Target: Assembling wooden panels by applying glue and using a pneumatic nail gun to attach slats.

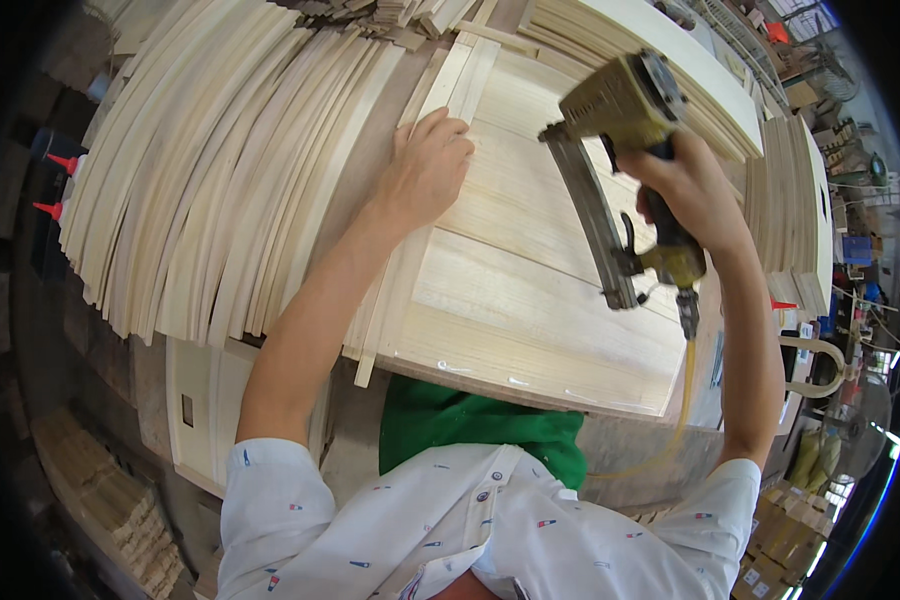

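Note:
My right hand [698,192] grips the black handle of a pneumatic nail gun [620,102], raised above the right part of a pale wooden panel [540,290]. A yellow air hose [688,390] hangs from the gun's lower end. Along the panel's left side run narrow wooden strips [395,295]. My left hand [428,172] lies over these strips toward the far end, its fingers bent round a strip and pressing it down. Shiny beads of glue [518,381] dot the panel's near edge.
Long thin wooden slats [230,170] are stacked in rows on the left. Stacked boards [660,70] line the far right, with another board stack [795,210] beside them. Red-tipped bottles [62,163] stand at far left. A green cloth [450,425] hangs at the near edge.

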Demonstrator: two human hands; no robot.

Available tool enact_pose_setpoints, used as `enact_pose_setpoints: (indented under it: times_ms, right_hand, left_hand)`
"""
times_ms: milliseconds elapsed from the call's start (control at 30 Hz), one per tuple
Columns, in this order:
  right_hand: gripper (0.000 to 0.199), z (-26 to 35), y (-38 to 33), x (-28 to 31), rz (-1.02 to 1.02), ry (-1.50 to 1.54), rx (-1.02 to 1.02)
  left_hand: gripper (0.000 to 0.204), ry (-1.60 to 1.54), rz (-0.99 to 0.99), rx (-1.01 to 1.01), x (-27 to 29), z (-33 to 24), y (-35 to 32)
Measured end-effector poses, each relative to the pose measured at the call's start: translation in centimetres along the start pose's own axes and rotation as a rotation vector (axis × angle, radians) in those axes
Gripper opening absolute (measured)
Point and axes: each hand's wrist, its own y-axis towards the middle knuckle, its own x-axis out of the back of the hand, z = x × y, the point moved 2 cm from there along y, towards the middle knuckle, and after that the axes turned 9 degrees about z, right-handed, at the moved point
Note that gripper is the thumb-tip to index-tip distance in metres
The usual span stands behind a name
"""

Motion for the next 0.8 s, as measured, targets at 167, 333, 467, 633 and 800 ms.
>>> enact_pose_setpoints:
  times_ms: [167, 333, 467, 633, 800]
  right_hand:
    - [0.03, 0.1, 7.1, 1.2, 0.02, -0.035, 0.03]
    - [0.028, 1.0, 12.4, 0.6, -0.014, -0.019, 0.088]
    - [0.031, 0.7, 14.5, 0.2, 0.017, -0.027, 0.037]
    - [0.029, 0.3, 15.9, -0.6, 0.057, -0.016, 0.034]
    - [0.031, 0.7, 15.5, -0.9, 0.042, -0.034, 0.032]
  left_hand:
    - [0.013, -0.022, -0.026, 0.011, 0.0, -0.4, 0.2]
    - [0.013, -0.032, -0.026, 0.035, 0.2, -0.3, 0.1]
    - [0.017, -0.085, -0.074, 0.037, -0.1, -0.3, 0.5]
    - [0.023, -0.035, -0.159, 0.08, -0.5, 0.1, 0.4]
    - [0.023, -0.036, -0.166, 0.079, -0.6, 0.2, 0.4]
